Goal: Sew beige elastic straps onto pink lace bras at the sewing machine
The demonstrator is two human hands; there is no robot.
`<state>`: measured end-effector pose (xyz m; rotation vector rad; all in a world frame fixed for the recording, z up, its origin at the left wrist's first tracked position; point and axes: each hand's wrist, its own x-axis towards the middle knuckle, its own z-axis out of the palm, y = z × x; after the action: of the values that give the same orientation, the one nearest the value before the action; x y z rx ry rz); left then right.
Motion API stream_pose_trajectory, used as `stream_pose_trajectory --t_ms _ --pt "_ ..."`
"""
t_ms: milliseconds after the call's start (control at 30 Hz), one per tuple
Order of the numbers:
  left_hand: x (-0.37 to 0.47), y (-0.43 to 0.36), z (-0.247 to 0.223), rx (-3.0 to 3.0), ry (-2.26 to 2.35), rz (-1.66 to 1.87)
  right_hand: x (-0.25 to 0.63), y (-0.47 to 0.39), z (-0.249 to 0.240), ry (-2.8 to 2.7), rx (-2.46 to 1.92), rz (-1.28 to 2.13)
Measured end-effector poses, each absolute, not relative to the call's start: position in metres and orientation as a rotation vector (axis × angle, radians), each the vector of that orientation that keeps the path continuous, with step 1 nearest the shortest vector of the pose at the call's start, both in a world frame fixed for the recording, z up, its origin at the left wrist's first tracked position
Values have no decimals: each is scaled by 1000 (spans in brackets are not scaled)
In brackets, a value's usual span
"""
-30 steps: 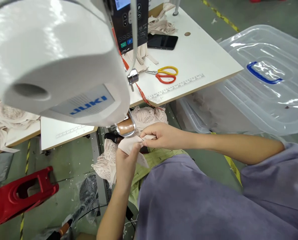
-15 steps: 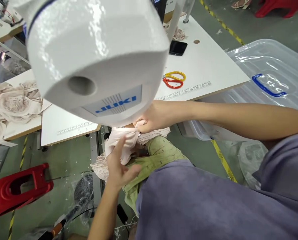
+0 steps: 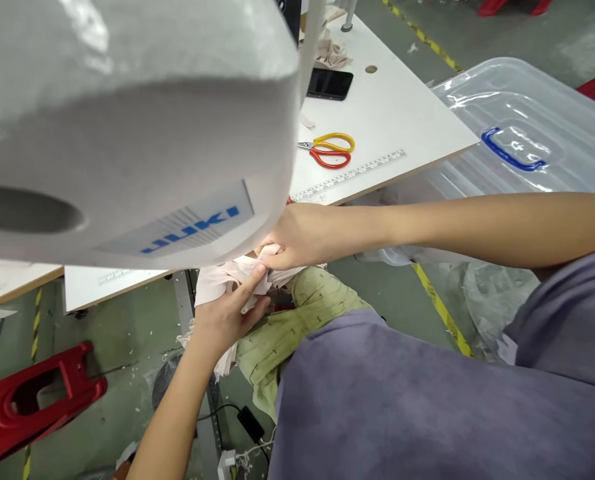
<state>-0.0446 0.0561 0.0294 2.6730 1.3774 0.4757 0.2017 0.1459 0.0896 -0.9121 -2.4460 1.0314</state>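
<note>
Pale pink fabric (image 3: 214, 281) hangs in folds at the table's front edge, over my lap. My right hand (image 3: 300, 233) is closed, pinching a bunched bit of it between thumb and fingers, close under the sewing machine head (image 3: 187, 140). From below, my left hand (image 3: 224, 320) has its fingers and thumb closed on the same fabric, its fingertips almost at my right thumb. The white machine head marked JUKI hides part of the fabric and my right fingertips.
Scissors (image 3: 331, 151) with yellow and red handles lie on the white table (image 3: 377, 127), near a printed ruler (image 3: 350, 177) and a black phone (image 3: 330, 84). A clear plastic bin (image 3: 507, 100) stands at the right. A red stool (image 3: 42, 400) is on the floor, lower left.
My left hand has gone from spread fingers beside the fabric to gripping it near my right hand. The right hand keeps its pinch. The view has shifted, so the machine head looms larger.
</note>
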Motion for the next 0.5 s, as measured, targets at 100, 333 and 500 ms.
stream_pose_trajectory --t_ms 100,333,500 --pt "-35 49 41 2611 1453 486 210 135 80 -2399 -846 764" --pt "-14 40 52 2515 1556 478 214 133 56 -2202 -765 648" --pt "-4 39 55 2534 1652 475 215 135 57 -2205 -816 735"
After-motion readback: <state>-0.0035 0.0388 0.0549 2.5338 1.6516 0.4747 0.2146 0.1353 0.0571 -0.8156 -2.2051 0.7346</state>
